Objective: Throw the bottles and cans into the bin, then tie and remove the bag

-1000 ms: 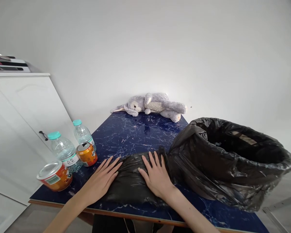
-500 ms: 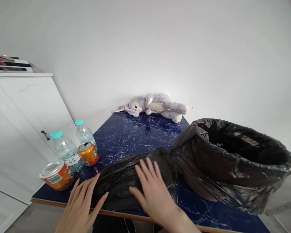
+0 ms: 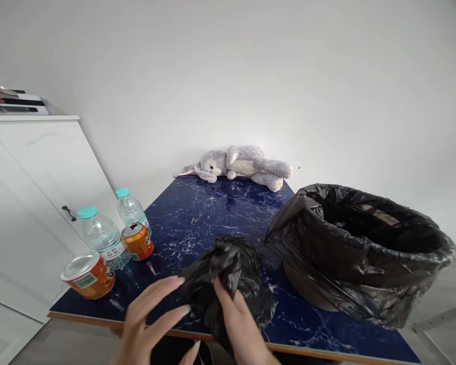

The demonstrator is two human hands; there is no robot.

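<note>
A black plastic garbage bag (image 3: 233, 263) lies bunched up near the front edge of the table. My right hand (image 3: 239, 319) grips its crumpled front part, the thumb pressed into the plastic. To the left of the bag, my left hand (image 3: 152, 319) is open with fingers spread, its fingertips close to the bag's left edge; I cannot tell whether they touch. At the right stands a trash bin (image 3: 307, 286) lined with another black bag (image 3: 349, 263) folded over its rim.
On the left stand two water bottles (image 3: 102, 235) (image 3: 131, 208), an orange soda can (image 3: 137, 242) and an orange snack can (image 3: 89, 276). A plush rabbit (image 3: 235, 165) lies at the far end of the blue marbled table (image 3: 197, 213). A white cabinet (image 3: 41, 203) stands left.
The loose bag lay stretched flat under both hands; now it is gathered into a smaller bunch. My right hand has closed on it, and my left hand has lifted off it.
</note>
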